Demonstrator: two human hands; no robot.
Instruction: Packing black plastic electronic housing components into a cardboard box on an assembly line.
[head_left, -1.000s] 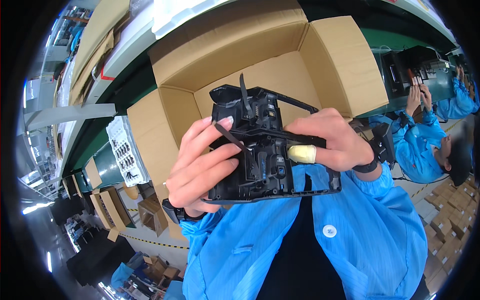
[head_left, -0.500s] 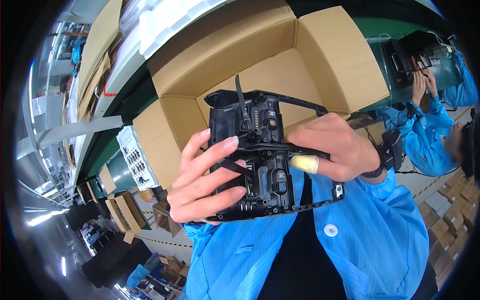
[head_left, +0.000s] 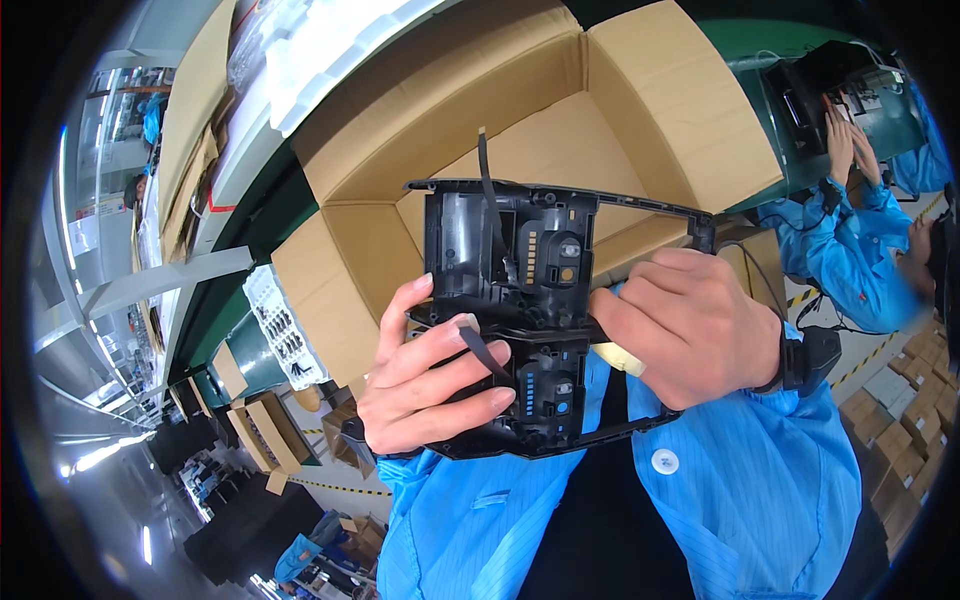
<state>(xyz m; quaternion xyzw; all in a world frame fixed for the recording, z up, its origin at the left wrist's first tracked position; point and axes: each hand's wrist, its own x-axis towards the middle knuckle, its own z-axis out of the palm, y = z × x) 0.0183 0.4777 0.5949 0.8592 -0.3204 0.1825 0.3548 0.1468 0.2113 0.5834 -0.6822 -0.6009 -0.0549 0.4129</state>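
Two black plastic housings are held together above the open cardboard box. The upper housing (head_left: 465, 240) shows its inner side, with gold contacts and a dark ribbon strip sticking up. Below it, the lower housing (head_left: 545, 430) has a row of blue-looking contacts and a second strip that curves between my fingers. My left hand (head_left: 425, 390) grips the pair from the left, fingers bent over the lower one. From the right, my right hand (head_left: 695, 325) is closed on the frame bars where the two housings meet; one digit wears a yellow finger cot (head_left: 618, 357).
The open cardboard box (head_left: 660, 90) stands on the green bench behind the housings. A white tray (head_left: 282, 325) with several small black parts lies to the left. At far right a co-worker's hands (head_left: 850, 145) are over the bench. Stacked cartons (head_left: 905, 410) sit lower right.
The housings have shifted right and tilted, so the upper one shows more of its inside and the lower one less. Both hands have moved slightly right with them, still gripping.
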